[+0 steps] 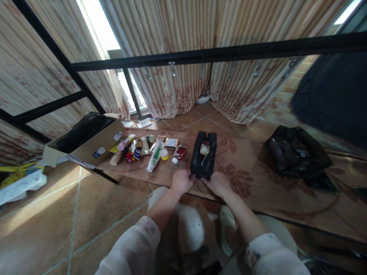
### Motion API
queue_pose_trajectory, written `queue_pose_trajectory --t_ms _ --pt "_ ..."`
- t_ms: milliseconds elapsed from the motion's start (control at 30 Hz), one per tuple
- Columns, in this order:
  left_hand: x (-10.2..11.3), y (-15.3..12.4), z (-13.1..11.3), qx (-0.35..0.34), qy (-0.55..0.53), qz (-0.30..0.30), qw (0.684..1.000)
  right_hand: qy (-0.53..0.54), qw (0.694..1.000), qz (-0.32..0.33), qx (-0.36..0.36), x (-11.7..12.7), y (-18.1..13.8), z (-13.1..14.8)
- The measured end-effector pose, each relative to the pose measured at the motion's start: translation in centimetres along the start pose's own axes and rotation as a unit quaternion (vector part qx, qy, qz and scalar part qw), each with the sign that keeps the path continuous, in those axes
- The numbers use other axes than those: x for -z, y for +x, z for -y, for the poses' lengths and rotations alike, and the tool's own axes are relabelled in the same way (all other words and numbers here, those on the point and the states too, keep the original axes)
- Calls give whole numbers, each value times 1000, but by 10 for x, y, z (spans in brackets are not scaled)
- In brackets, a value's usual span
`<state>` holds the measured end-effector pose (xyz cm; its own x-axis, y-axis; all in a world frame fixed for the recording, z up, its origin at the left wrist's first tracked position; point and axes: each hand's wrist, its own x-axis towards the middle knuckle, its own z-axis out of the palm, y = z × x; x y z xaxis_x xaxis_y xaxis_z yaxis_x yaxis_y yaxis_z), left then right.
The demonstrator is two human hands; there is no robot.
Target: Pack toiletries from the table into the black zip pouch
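A black zippered pouch lies unzipped on the brown patterned bench cover, with a pale yellowish item visible inside its opening. My left hand pinches the pouch's near left corner. At the near right corner, the fingers of my right hand are closed on its edge. To the left of the pouch are a red-filled clear container, a small white cap, a yellow-and-white jar, a white-and-green tube and a glittery compact. Several more cosmetic bottles and tubes cluster beyond them.
At the bench's left end stands a cardboard box with black material inside. A black translucent bag rests on the right. Behind the bench runs a black metal rail before striped curtains. The bench cover has a floral pattern.
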<state>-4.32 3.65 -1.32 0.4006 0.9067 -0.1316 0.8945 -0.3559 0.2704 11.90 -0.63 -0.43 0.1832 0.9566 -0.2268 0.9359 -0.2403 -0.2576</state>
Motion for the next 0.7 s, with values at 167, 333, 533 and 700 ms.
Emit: queue_pose_trajectory --t_ms 167,333,533,700 --pt "0 1 4 26 -14 -5 1000 -18 1000 26 -4 2 0 0" --pt "0 3 5 27 -14 7 1000 -19 999 32 -6 3 0 0" --pt "-1 5 6 13 -50 8 999 -23 999 33 -3 2 1 0" --pt "-1 5 6 8 -38 8 999 -17 1000 25 6 0 2 -1"
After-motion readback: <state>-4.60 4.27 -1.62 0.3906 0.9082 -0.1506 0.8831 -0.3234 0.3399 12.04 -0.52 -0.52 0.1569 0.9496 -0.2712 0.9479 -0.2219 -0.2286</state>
